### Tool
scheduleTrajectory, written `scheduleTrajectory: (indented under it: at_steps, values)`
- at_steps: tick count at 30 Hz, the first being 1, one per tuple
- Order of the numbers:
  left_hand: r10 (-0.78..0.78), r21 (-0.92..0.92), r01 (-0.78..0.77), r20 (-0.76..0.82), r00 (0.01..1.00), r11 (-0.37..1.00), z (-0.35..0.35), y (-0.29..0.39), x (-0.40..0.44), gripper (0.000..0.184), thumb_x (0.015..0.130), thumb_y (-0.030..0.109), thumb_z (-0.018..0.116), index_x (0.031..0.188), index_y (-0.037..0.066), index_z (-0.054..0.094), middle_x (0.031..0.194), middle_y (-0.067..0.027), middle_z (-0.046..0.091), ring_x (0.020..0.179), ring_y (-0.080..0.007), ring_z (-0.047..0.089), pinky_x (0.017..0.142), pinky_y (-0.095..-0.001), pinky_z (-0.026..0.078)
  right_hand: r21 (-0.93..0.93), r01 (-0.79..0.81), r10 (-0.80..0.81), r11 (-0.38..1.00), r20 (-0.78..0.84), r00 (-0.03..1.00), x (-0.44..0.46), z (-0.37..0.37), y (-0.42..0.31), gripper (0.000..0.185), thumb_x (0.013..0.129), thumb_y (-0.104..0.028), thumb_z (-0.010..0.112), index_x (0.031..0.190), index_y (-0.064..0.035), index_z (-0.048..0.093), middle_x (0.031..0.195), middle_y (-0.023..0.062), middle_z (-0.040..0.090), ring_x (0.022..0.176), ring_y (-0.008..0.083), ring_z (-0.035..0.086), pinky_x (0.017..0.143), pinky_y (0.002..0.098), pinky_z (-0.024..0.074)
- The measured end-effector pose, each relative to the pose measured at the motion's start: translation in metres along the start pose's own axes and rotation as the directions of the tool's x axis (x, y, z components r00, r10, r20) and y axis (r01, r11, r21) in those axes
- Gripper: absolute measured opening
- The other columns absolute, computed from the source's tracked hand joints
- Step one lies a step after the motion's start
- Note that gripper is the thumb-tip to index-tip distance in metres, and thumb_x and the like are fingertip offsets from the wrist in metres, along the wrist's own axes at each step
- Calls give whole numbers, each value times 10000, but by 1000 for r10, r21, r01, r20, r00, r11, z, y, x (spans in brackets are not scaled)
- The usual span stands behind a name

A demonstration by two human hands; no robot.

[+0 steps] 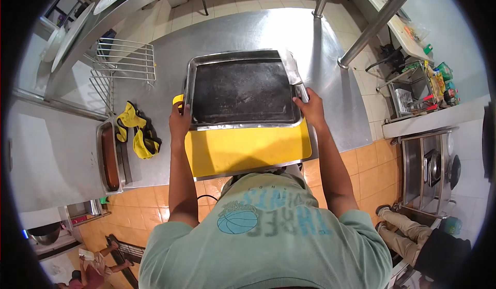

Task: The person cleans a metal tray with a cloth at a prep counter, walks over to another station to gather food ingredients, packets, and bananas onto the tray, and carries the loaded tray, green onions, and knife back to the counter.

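A dark rectangular metal tray (243, 91) rests on the steel table, partly over a yellow board (248, 149). My left hand (180, 119) is closed at the tray's left edge, where a corner of the yellow board also shows. At the right edge, my right hand (311, 109) is wrapped round the handle of a broad-bladed knife (290, 66). The blade points away from me and lies across the tray's top right corner. The fingers of my right hand are also close to the tray's rim.
Yellow and black gloves (138, 128) lie left, beside a steel pan with reddish-brown content (109, 157). A wire rack (124, 61) stands behind them. Steel posts (382, 23) rise at the back right. One person (413, 237) is at lower right, another (98, 265) at lower left.
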State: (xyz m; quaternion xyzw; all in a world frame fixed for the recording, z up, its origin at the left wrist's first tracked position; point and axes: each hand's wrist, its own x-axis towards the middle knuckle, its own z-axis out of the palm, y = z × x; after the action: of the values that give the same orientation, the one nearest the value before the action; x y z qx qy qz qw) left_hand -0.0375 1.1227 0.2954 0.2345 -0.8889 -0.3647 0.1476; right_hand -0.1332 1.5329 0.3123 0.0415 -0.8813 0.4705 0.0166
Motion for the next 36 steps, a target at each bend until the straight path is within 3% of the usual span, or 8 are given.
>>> scheduleTrajectory:
  at_steps: [6,10,13,16,21,24,28,36]
  values:
    - [-59,-502,95,86,995,860,9,22,-13,510,907,249,566,1320,17,377,1140,-143,564,946,-220,601,817,-302,462,56,-27,34,998,-126,991,24,-13,23,298,713,-144,720,940,-6,586,794,116,643,709,211,613,689,324,477]
    - [-94,-546,130,94,991,828,17,9,-46,461,909,178,552,1300,4,381,1186,-129,525,938,-191,573,779,-290,472,128,-84,108,988,-196,975,8,-35,31,339,703,-119,720,987,5,584,824,89,642,746,170,601,717,299,474]
    - [-55,-424,72,53,997,903,12,45,-65,391,883,137,565,1229,-6,452,1162,-139,536,991,-227,552,834,-327,454,244,-91,155,966,-261,953,-29,-51,48,350,707,-109,723,1005,9,582,867,67,631,779,150,587,728,295,472]
    - [218,-122,-225,-71,974,967,10,40,-80,321,844,90,577,1143,-7,515,1145,-161,540,1037,-301,524,907,-381,413,248,-134,222,959,-371,902,-79,-67,69,414,714,-69,727,1079,11,548,954,76,600,811,158,580,722,295,474]
    - [381,-42,-379,96,919,924,19,47,-120,294,766,80,624,1049,22,567,1136,-166,540,1093,-348,474,957,-428,377,595,-130,470,793,-462,752,-173,-113,63,427,709,64,681,1037,-22,422,1006,117,546,865,165,558,760,290,462]
    - [522,-175,-494,192,831,851,44,65,-129,282,747,82,633,1021,32,587,1120,-166,546,1091,-339,490,969,-444,368,565,-137,497,814,-555,667,-202,-122,77,380,712,84,658,956,-50,399,974,103,532,850,162,545,777,293,456]
    - [723,-273,-696,470,506,664,74,110,-123,372,722,289,706,1010,77,603,1167,-113,527,1161,-310,441,1019,-496,295,647,-50,548,760,-598,584,-199,-116,88,378,711,97,641,945,-55,385,960,101,511,827,169,537,760,295,452]
    - [853,-389,-856,511,106,340,154,162,-161,395,735,328,686,1074,143,600,1184,4,531,1209,-220,409,1064,-583,196,635,3,546,772,-666,508,-178,-104,115,373,711,79,637,954,-62,392,916,73,467,808,163,518,750,301,434]
